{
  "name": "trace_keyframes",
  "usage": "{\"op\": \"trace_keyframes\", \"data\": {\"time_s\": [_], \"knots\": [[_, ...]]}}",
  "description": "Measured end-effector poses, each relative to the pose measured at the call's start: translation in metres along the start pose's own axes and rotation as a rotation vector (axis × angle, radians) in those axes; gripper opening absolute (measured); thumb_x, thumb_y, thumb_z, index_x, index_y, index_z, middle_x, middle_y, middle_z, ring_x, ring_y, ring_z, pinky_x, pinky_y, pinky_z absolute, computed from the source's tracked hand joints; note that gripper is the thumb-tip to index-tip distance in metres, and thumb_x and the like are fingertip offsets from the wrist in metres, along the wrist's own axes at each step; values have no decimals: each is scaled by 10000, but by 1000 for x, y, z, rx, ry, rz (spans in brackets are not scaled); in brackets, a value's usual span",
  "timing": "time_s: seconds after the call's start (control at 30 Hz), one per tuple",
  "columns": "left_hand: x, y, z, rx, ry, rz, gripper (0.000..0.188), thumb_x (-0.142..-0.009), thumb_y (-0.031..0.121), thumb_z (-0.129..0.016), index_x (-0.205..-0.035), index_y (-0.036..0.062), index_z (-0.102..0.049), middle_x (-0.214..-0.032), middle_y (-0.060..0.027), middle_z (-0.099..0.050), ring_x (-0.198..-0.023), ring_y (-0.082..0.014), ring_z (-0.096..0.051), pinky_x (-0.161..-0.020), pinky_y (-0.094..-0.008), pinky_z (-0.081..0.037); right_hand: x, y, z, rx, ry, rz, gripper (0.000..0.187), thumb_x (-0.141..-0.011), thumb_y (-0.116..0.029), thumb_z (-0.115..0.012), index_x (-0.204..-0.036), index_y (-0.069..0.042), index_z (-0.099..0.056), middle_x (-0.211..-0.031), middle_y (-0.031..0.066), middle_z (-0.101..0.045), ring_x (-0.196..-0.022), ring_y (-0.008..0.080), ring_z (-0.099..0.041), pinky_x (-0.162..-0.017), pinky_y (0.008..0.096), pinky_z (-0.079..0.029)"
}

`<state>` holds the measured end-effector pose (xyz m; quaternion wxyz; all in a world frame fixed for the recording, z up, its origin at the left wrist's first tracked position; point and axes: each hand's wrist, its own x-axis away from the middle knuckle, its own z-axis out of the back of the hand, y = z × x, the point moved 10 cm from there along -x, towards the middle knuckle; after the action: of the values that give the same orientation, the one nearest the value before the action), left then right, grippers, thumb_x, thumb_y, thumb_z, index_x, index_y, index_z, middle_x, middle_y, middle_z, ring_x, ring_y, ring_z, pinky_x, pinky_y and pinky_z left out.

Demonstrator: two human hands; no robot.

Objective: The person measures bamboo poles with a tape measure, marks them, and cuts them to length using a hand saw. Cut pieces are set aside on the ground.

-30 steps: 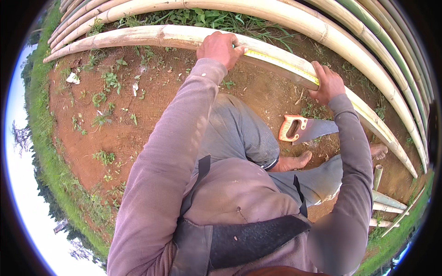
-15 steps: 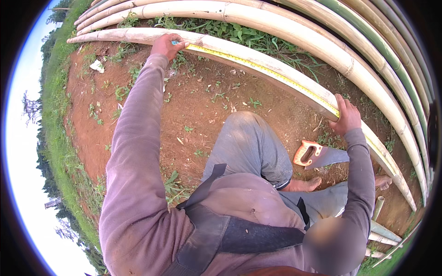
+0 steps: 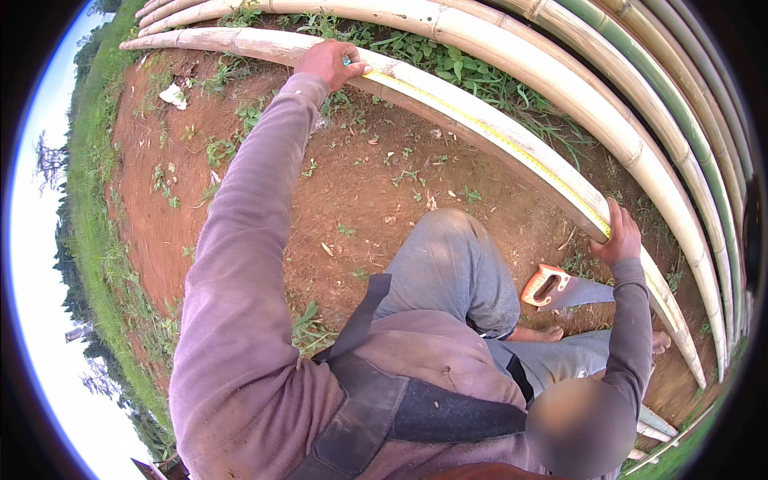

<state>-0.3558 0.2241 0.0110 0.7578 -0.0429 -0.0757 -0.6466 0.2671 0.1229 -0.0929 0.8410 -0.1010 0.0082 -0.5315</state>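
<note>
A yellow tape measure blade (image 3: pixel 488 128) lies stretched along a pale split bamboo pole (image 3: pixel 432 98). My left hand (image 3: pixel 326 66) is closed at the blade's far-left end, on the pole, with a small blue thing showing between the fingers; what it is I cannot make out. Farther right along the pole, my right hand (image 3: pixel 619 234) is closed over its edge, pressing the tape there. The tape's case does not show. On the ground just left of my right forearm lies a handsaw (image 3: pixel 566 290) with an orange handle.
Several long bamboo poles (image 3: pixel 560 88), one green, lie beyond the measured one, with green weeds (image 3: pixel 448 60) between. Reddish soil (image 3: pixel 240 160) with chips and small plants spreads at left. My bent knee (image 3: pixel 448 240) and bare foot (image 3: pixel 538 333) are near the saw.
The view has turned slightly, so the poles, saw and knee sit differently in the picture. Both hands keep their hold along the tape and pole.
</note>
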Motion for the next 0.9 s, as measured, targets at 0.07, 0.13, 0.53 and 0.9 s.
{"op": "trace_keyframes", "data": {"time_s": [0.07, 0.13, 0.53, 0.9], "knots": [[-1, 1, 0, 73, -36, 31, 395, -895, 540, -800, -967, 153, -769, -1070, -154, -756, -1053, -347, -714, -945, -470, -548, 1, 6, -5, 9, -1, -3, 1054, -613, -230, -921, -1532, -81, -428, -1275, 204, -629, -1135, 409, -656, -980, 496, -537], [-2, 2, 1, 97, -2, -26, 412, -895, 534, -805, -935, 127, -749, -1010, -161, -752, -989, -346, -716, -907, -470, -545, 1, 8, -8, 6, -27, -14, 1062, -611, -223, -919, -1537, -80, -419, -1281, 217, -628, -1141, 416, -654, -987, 497, -535], [-13, -25, -4, 201, -61, -5, 366, -895, 477, -831, -961, 124, -762, -1151, -137, -753, -1103, -316, -700, -1000, -452, -530, 0, 10, -12, 5, -40, -11, 1046, -638, -230, -910, -1545, -78, -412, -1323, 244, -628, -1213, 463, -630, -1037, 526, -514], [-28, -108, 12, 148, 38, 31, 359, -879, 474, -843, -918, 129, -751, -1088, -159, -750, -1070, -350, -693, -980, -464, -519, 3, 11, -13, 41, -30, 0, 1041, -649, -245, -906, -1551, -67, -420, -1366, 249, -613, -1271, 462, -599, -1064, 530, -497]]}}
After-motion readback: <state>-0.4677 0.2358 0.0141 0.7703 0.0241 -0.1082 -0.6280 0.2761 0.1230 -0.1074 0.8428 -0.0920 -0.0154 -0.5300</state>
